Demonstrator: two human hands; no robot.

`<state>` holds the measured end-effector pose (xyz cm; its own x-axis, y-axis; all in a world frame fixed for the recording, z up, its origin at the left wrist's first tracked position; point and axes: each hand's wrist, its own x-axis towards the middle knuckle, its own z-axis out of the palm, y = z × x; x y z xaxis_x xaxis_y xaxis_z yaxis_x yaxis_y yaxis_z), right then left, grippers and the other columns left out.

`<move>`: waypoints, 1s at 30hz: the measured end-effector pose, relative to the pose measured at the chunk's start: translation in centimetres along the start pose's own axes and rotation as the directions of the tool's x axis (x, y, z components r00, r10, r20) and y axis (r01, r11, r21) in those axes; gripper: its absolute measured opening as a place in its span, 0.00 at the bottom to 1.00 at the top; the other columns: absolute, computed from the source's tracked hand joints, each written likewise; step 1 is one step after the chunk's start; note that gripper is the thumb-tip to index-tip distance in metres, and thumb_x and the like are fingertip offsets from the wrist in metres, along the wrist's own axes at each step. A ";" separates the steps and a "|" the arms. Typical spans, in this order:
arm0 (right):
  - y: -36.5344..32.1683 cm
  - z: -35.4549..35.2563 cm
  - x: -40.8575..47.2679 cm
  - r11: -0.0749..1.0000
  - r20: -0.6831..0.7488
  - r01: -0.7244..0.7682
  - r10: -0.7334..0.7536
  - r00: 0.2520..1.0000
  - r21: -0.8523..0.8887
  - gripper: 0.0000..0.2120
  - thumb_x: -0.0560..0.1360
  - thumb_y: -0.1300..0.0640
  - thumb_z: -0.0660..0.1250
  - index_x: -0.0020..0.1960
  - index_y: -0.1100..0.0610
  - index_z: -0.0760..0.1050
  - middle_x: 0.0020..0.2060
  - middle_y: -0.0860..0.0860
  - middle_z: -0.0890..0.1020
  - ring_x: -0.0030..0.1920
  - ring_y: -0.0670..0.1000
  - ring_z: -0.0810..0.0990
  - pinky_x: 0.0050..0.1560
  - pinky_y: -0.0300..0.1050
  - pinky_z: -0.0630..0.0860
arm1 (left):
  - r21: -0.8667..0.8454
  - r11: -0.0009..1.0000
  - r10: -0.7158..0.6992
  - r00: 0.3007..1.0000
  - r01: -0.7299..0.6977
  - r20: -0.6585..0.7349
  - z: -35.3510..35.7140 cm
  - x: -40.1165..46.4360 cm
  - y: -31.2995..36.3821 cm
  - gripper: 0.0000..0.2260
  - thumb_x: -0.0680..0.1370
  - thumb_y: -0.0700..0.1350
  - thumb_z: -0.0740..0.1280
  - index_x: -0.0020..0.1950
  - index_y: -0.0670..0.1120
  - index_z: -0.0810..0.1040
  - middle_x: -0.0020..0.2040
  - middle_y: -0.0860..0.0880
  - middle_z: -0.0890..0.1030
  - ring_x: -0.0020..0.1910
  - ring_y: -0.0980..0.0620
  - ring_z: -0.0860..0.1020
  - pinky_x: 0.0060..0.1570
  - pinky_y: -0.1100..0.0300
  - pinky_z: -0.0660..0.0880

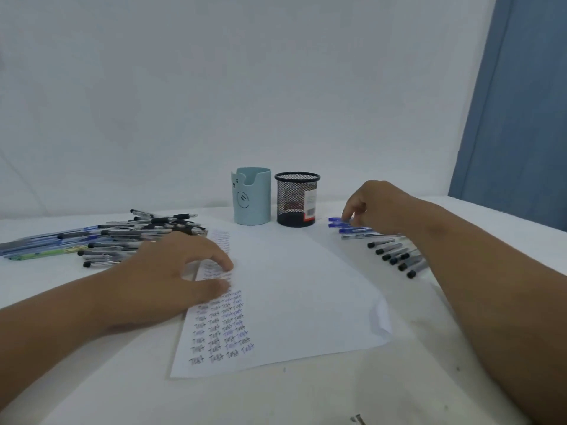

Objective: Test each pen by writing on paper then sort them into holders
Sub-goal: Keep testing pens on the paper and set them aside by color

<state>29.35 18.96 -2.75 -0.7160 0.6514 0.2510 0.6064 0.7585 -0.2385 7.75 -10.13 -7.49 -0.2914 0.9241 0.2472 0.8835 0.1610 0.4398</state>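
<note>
A white sheet of paper (300, 302) lies in the middle of the table, with columns of handwritten test words down its left part. My left hand (171, 271) rests flat on the paper's left edge, fingers spread, holding nothing. My right hand (377, 207) is at the far right, its fingertips on a blue-capped pen (337, 220) at the top of a row of pens (395, 253). A pile of pens (116, 237) lies to the left. A light blue holder (252, 197) and a black mesh holder (296, 199) stand behind the paper.
A white wall rises close behind the table. A blue curtain (521, 118) hangs at the right. The white tablecloth (276, 400) spreads toward the near edge, and a small dark object (357, 420) shows at the bottom.
</note>
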 end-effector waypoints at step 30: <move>-11.5 4.9 -3.4 0.846 0.043 0.478 -0.500 0.865 0.236 0.06 0.77 0.52 0.70 0.53 0.46 0.84 0.46 0.40 0.83 0.47 0.41 0.79 0.49 0.34 0.75 | 0.142 0.987 -0.044 0.974 0.077 -0.222 -5.4 0.5 -4.2 0.13 0.72 0.38 0.75 0.46 0.57 0.83 0.50 0.60 0.82 0.54 0.61 0.78 0.51 0.72 0.70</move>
<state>23.09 7.93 -5.49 -0.9376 0.1830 0.2957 0.0894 0.9486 -0.3037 1.93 -12.26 -4.53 -0.4040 0.8160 0.4134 0.9017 0.2792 0.3302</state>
